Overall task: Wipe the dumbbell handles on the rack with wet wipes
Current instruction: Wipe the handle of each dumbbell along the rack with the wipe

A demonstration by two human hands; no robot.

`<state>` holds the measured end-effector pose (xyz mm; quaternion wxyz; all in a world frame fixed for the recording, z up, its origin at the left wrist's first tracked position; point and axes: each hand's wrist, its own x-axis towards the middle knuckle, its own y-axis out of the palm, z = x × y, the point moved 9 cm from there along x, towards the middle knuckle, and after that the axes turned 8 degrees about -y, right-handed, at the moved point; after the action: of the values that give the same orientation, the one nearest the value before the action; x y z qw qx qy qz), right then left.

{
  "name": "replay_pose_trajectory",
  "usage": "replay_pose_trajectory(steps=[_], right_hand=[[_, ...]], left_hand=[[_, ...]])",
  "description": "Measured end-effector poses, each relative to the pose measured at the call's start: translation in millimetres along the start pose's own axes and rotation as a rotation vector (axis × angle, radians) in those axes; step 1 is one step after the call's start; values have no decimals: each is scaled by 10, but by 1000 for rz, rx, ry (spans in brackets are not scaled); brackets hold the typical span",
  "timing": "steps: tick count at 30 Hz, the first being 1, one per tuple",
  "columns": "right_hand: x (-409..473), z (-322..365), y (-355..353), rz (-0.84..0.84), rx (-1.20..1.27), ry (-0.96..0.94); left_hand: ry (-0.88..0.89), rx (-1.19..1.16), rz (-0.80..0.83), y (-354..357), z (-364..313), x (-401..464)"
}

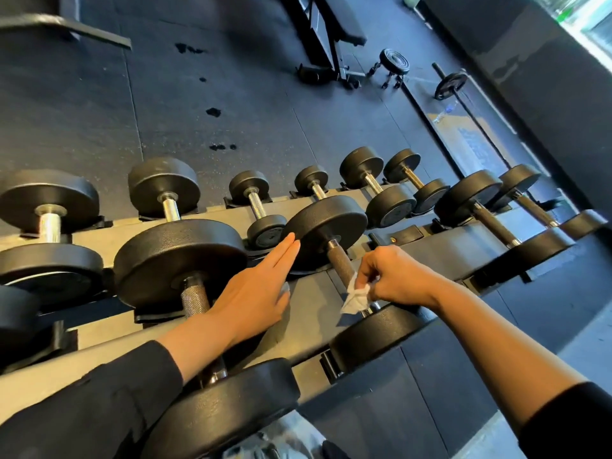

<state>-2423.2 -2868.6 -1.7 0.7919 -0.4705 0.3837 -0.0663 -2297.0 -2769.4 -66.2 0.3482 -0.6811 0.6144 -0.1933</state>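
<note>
Dumbbell handle (341, 265) meets one wet wipe (356, 298), pinched by right hand (395, 278).

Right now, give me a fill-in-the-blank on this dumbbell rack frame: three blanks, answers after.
1. The right hand pinches a white ____ against the dumbbell handle.
2. The left hand lies flat with its fingers ____.
3. The left hand's fingertips touch the round ____ at the far end of that handle.

Missing words: wet wipe; straight; weight head
</note>
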Motion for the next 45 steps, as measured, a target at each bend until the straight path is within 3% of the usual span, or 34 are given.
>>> replay_pose_trajectory(steps=[3, 6, 9, 13, 20, 24, 32, 35, 39, 45], right_hand=[[11, -69, -47, -28, 64, -40], [121, -221, -270, -243, 103, -83], [312, -355, -333, -318, -25, -106], [481, -426, -233, -315, -80, -235], [506, -527, -55, -427, 284, -471], [359, -589, 4, -358, 478, -581], [146, -582, 127, -135, 567, -789], [164, -698, 122, -158, 659, -748], [355, -1093, 150, -333, 715, -513], [515, -1184, 437, -302, 733, -421]], left_hand=[[35, 44, 25, -37, -113, -2], [55, 133, 35, -147, -368, 80], [22, 177, 11, -228, -650, 204], [-124, 176, -78, -150, -875, 311], [-384, 200, -206, 91, -971, 262], [-514, 137, -325, 85, -1012, 136], [-650, 127, -470, 35, -1221, 65], [-640, 85, -493, 69, -1363, 133], [-651, -40, -519, 151, -1431, 152], [-725, -112, -492, 169, -1310, 144]])
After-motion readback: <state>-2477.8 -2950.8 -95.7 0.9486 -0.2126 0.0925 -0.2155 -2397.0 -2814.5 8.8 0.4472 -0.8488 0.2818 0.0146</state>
